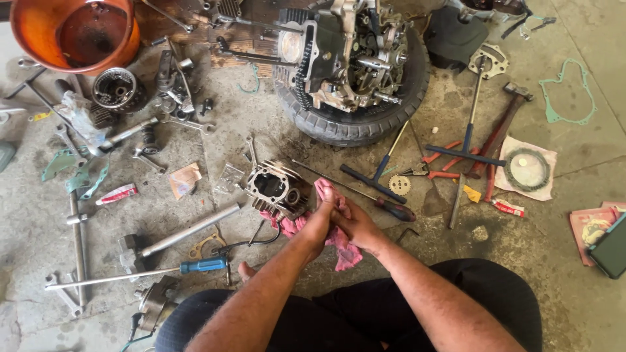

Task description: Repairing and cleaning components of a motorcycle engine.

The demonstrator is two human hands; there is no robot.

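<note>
My left hand (321, 218) and my right hand (355, 225) are pressed together around a pink rag (344, 253), just above my knees. Both hands grip the cloth, which hangs below them and pokes out above the fingers. A grey finned engine cylinder (277, 188) lies on the concrete floor directly left of my hands, touching the rag's edge. An engine block (345, 55) rests on a black tyre (355, 124) further ahead.
An orange bucket (39, 52) stands at the top left. Spanners, a T-handle wrench (466, 153), a hammer (505, 124), red pliers (437, 171), a blue-handled screwdriver (202, 265), gaskets and small parts lie scattered across the floor.
</note>
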